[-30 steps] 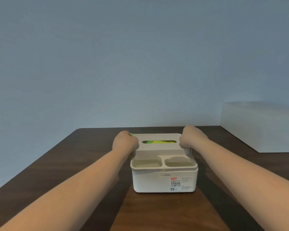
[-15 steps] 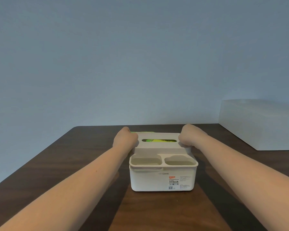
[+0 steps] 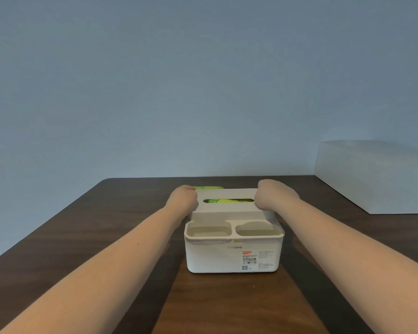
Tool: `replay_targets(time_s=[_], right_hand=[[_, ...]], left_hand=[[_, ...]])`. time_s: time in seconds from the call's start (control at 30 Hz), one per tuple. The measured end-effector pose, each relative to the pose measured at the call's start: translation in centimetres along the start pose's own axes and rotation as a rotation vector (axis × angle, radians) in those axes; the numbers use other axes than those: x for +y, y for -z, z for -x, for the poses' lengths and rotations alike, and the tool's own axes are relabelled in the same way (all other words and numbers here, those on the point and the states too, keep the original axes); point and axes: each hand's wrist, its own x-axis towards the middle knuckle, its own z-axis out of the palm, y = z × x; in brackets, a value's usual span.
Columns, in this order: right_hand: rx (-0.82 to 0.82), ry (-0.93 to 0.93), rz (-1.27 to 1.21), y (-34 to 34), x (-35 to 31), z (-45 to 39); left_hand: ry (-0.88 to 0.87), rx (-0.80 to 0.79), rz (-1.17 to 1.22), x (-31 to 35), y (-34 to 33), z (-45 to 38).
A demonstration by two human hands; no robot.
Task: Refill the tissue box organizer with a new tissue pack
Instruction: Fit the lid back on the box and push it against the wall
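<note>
1. The white tissue box organizer sits at the middle of the dark counter; its slotted lid runs from 9 to 3 o'clock across the back half.
2. The green tissue pack shows through the slot, and a green edge pokes out behind the lid at 11 o'clock.
3. Your left hand closes on the lid's 9 o'clock end, your right hand on its 3 o'clock end; both are equally near.
4. Compared with a second ago, the lid sits slightly higher at the back, so it seems not yet seated.
5. A pale box stands well apart at 2 o'clock.
</note>
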Motion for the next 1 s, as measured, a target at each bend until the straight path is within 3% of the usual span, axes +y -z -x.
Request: replay_targets(time_s=[0.33,0.67,0.8,0.9,1.0], right_hand=[[0.056,0.061,-0.045,-1.0,0.4,-1.5],[0.048,0.03,-0.058,-0.9,0.2,-1.3],[0.068,-0.029,-0.144,-0.9,0.9,-0.7],[0.146,-0.054,-0.382,-1.1,1.7,0.4],[0.161,0.061,-0.459,-1.6,1.6,2.1]], left_hand=[[0.032,0.02,0.043,-0.5,-0.1,-0.6],[-0.049,0.035,-0.225,0.5,0.0,0.2],[-0.005,-0.037,-0.062,0.3,0.6,2.1],[-0.019,-0.125,0.016,-1.1,0.7,3.8],[-0.077,-0.129,0.06,-3.0,0.7,5.0]])
